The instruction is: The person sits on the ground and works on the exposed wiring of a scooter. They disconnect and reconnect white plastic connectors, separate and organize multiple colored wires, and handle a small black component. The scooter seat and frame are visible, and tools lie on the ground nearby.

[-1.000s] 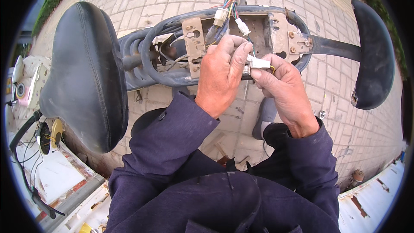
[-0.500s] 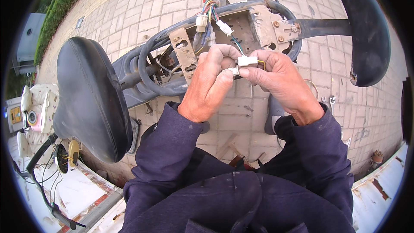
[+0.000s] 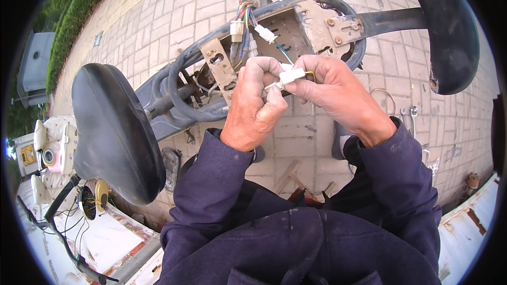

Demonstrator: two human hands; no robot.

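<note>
My right hand point(image 3: 343, 95) pinches a white plastic wire connector point(image 3: 292, 76), with a short yellow wire at its right end. My left hand point(image 3: 251, 111) is closed around a smaller white connector piece point(image 3: 272, 86) just left of it; the fingers partly cover this piece, and whether the two touch I cannot tell. Beyond my hands a bundle of coloured wires point(image 3: 245, 8) comes out of a metal vehicle frame point(image 3: 219, 63). A larger white connector point(image 3: 236, 30) and another white plug point(image 3: 265, 34) hang from that bundle. A blue-green wire point(image 3: 282, 50) runs toward my fingers.
A black saddle point(image 3: 116, 132) stands at the left, and a long black seat pad point(image 3: 454, 37) at the upper right. Wrenches point(image 3: 413, 119) lie on the paving point(image 3: 296, 132) at the right. At lower left are a round speaker-like part point(image 3: 87, 202) and loose cables on a white panel point(image 3: 119, 237).
The connector in my right hand has tilted upward at its right end and shifted slightly left. Both hands keep their hold, while the whole view has shifted a little.
</note>
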